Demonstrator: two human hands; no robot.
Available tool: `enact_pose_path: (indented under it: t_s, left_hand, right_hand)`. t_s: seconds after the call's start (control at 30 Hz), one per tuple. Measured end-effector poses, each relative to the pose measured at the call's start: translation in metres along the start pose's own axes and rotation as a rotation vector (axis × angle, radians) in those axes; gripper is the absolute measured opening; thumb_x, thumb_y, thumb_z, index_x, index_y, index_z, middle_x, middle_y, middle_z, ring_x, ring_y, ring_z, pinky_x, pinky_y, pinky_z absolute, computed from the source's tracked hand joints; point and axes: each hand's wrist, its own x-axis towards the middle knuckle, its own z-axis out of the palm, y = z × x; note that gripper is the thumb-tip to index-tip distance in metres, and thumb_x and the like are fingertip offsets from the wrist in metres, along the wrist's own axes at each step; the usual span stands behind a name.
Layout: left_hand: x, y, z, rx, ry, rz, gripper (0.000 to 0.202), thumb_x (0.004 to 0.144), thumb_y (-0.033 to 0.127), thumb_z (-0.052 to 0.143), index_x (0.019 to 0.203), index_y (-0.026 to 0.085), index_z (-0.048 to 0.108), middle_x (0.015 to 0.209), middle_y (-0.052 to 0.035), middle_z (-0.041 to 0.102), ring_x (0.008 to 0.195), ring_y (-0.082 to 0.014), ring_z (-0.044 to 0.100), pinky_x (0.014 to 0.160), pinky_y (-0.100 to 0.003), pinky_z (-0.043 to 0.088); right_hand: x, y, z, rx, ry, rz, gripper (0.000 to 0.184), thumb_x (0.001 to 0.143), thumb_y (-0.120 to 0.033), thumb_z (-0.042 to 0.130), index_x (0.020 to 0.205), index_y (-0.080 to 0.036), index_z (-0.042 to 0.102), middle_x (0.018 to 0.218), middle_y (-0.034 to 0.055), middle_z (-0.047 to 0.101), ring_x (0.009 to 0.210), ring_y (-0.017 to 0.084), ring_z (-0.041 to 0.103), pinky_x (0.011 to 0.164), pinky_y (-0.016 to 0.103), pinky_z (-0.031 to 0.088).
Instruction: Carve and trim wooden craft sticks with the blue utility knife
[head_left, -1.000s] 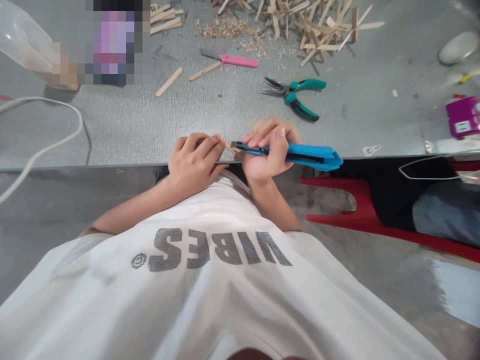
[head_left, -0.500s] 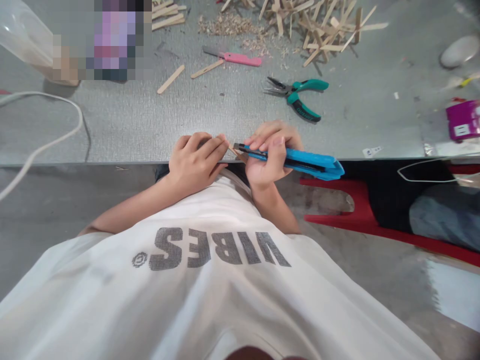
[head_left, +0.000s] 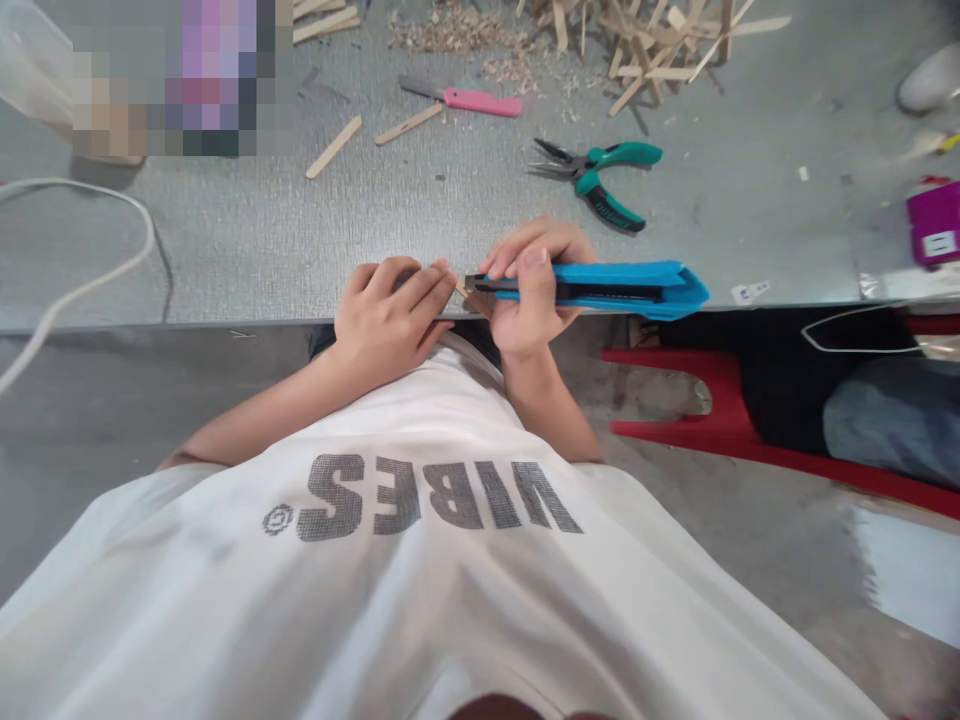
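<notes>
My right hand is wrapped round a blue utility knife, its thumb along the handle and its blade pointing left. Between my hands, at the table's front edge, a thin wooden craft stick lies slantwise under the blade tip. My left hand rests at the edge with its fingertips closed on the stick's upper left end; much of that end is hidden. Beyond them lie green-handled pliers with jaws apart, a pink folding knife and two loose craft sticks.
A heap of wooden sticks and wood shavings cover the back of the grey table. A white cable curves at left. On the right are a purple box and, below the table, a red chair.
The blue knife has turned from a slant to nearly level, its rear end rising as my right hand shifts slightly up. My left hand stays almost in place. The view has shifted a little.
</notes>
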Motion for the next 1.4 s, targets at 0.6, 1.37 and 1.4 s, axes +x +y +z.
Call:
enact_pose_path:
  t_s: [0.6, 1.37, 1.4]
  left_hand:
    - [0.002, 0.002, 0.000, -0.012, 0.004, -0.009, 0.059, 0.123, 0.059, 0.049, 0.160, 0.024, 0.079, 0.159, -0.0186, 0.082, 0.138, -0.0426, 0.073, 0.110, -0.060, 0.052]
    - [-0.001, -0.002, 0.006, 0.003, 0.043, 0.018, 0.055, 0.122, 0.058, 0.055, 0.158, 0.024, 0.079, 0.155, -0.0175, 0.084, 0.138, -0.0415, 0.074, 0.112, -0.058, 0.052]
    - [-0.002, -0.002, 0.006, 0.004, 0.040, 0.016, 0.055, 0.122, 0.058, 0.055, 0.158, 0.024, 0.078, 0.155, -0.0176, 0.084, 0.139, -0.0415, 0.073, 0.113, -0.058, 0.052]
  right_hand:
    - [-0.008, -0.007, 0.012, -0.004, 0.164, -0.023, 0.061, 0.106, -0.064, 0.073, 0.067, -0.026, 0.047, 0.061, -0.0044, 0.043, 0.053, 0.015, 0.060, 0.053, 0.036, 0.055]
    - [-0.009, 0.010, 0.003, 0.103, 0.170, -0.180, 0.053, 0.113, -0.047, 0.074, 0.073, -0.024, 0.047, 0.064, -0.0076, 0.043, 0.052, 0.011, 0.062, 0.049, 0.026, 0.053]
    - [-0.009, 0.010, 0.004, 0.110, 0.196, -0.179, 0.054, 0.114, -0.046, 0.073, 0.073, -0.024, 0.045, 0.065, -0.0077, 0.043, 0.051, 0.010, 0.060, 0.049, 0.027, 0.053]
